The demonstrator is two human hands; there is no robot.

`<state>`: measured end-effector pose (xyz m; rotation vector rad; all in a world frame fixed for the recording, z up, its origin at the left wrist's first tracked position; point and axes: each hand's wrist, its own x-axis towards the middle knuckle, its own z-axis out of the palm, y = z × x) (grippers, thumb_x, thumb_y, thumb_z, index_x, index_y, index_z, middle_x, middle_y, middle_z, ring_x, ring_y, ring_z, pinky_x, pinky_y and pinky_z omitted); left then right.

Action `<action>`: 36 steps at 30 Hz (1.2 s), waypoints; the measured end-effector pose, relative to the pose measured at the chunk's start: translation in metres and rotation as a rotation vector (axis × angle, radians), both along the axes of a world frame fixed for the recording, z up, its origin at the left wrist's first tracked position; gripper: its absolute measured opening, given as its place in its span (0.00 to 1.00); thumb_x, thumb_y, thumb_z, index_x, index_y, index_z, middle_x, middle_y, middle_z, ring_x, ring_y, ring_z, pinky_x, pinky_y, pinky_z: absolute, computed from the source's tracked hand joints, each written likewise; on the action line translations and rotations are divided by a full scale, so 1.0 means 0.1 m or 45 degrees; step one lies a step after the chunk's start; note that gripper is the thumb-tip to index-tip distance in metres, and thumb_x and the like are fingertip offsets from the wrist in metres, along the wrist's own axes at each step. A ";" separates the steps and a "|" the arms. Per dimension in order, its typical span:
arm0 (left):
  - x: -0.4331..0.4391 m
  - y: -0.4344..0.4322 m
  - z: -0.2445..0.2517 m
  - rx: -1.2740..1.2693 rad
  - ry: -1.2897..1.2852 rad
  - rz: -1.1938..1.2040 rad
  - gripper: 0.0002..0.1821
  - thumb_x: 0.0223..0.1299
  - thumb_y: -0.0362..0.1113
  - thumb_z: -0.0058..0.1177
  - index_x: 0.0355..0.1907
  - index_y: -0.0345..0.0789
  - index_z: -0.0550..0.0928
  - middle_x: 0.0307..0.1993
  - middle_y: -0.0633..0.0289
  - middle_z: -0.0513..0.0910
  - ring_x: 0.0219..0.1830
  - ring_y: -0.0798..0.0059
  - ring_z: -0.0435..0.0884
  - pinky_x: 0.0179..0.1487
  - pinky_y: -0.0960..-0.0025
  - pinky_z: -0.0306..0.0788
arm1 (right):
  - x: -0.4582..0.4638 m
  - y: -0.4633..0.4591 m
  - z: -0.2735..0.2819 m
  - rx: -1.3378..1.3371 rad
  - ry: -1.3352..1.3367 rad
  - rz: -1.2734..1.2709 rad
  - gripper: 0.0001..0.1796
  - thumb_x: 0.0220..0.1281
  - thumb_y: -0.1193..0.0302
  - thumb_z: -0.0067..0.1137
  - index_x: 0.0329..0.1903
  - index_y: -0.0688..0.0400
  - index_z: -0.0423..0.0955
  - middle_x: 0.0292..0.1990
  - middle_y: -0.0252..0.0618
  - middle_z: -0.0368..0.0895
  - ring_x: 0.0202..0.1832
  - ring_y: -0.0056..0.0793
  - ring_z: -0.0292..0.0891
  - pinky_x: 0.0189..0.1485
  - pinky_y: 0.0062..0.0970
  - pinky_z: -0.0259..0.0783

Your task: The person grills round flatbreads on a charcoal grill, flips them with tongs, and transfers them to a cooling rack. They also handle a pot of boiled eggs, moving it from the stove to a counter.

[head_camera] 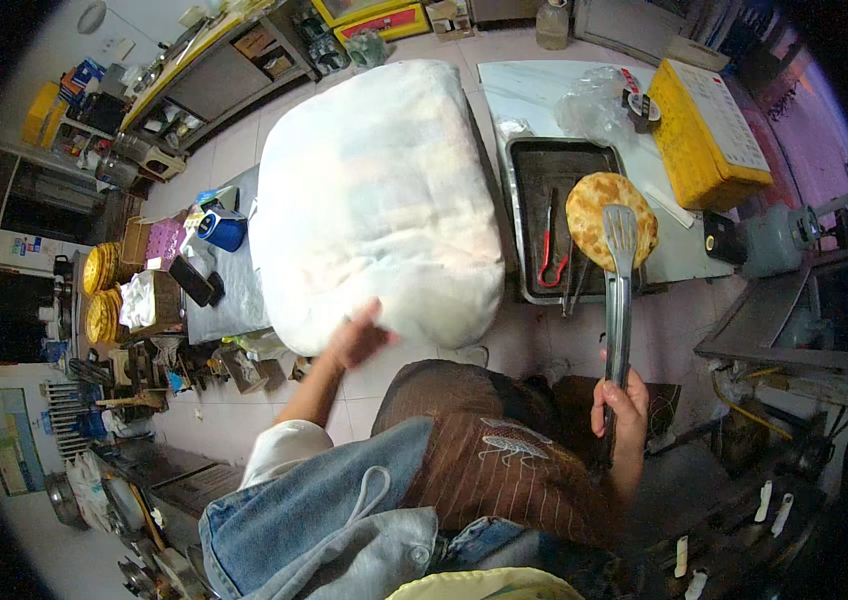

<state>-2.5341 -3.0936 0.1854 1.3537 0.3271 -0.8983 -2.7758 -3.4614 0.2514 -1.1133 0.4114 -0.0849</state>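
Note:
My right hand [621, 405] grips a pair of metal food tongs [617, 322] with a slotted spatula-shaped head. A round, browned flatbread [590, 214] is at the head, which lies across its upper face; the tongs' other jaw is hidden. Both are over the right edge of a dark baking tray [525, 172]. My left hand [360, 337], blurred, is at the near edge of a large bundle covered in white cloth [379, 187]. Its fingers look apart with nothing visible in them; whether they touch the cloth is unclear. What the cloth covers is hidden.
Red-handled tongs [548, 255] lie in the tray, on a white table [694, 247] with a plastic bag [596, 105] and a yellow box [705, 142]. Left of the bundle, a metal-topped table [236, 315] bears a blue container [223, 231]. A gas cylinder [773, 240] stands at right.

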 end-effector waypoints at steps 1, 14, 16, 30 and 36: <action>0.28 0.00 0.25 0.058 -0.193 0.022 0.41 0.62 0.60 0.47 0.67 0.33 0.57 0.62 0.50 0.65 0.61 0.56 0.65 0.62 0.52 0.60 | 0.04 0.01 0.03 -0.016 0.053 0.007 0.28 0.66 0.71 0.47 0.64 0.72 0.56 0.22 0.34 0.71 0.10 0.18 0.63 0.10 0.20 0.61; 2.75 -1.47 0.73 0.388 -0.898 -0.526 0.41 0.64 0.68 0.33 0.62 0.32 0.68 0.58 0.47 0.72 0.62 0.53 0.68 0.66 0.52 0.59 | -0.11 -0.25 0.25 -0.126 0.105 -0.134 0.26 0.63 0.71 0.48 0.63 0.64 0.60 0.19 0.33 0.69 0.12 0.19 0.62 0.12 0.19 0.61; 2.23 -2.08 0.11 0.242 -0.852 -1.159 0.23 0.68 0.46 0.45 0.58 0.34 0.72 0.57 0.57 0.73 0.57 0.68 0.72 0.58 0.63 0.68 | -0.25 -0.38 0.32 -0.169 0.204 -0.208 0.25 0.64 0.71 0.47 0.63 0.64 0.61 0.19 0.32 0.69 0.12 0.19 0.62 0.14 0.19 0.62; 0.01 -4.08 -1.45 1.359 -1.194 -1.142 0.57 0.45 0.35 0.64 0.70 0.28 0.39 0.63 0.45 0.61 0.58 0.53 0.71 0.52 0.60 0.74 | -0.33 -1.52 -0.06 -0.226 0.177 -0.071 0.30 0.65 0.71 0.46 0.65 0.73 0.53 0.22 0.35 0.68 0.11 0.19 0.61 0.10 0.21 0.60; 0.18 -3.71 -1.52 0.916 -0.959 -0.792 0.54 0.42 0.34 0.60 0.69 0.25 0.43 0.58 0.40 0.67 0.55 0.49 0.73 0.56 0.60 0.70 | 0.07 -1.74 -0.13 -0.228 0.308 0.107 0.29 0.63 0.68 0.49 0.63 0.68 0.57 0.20 0.31 0.67 0.12 0.19 0.62 0.12 0.19 0.60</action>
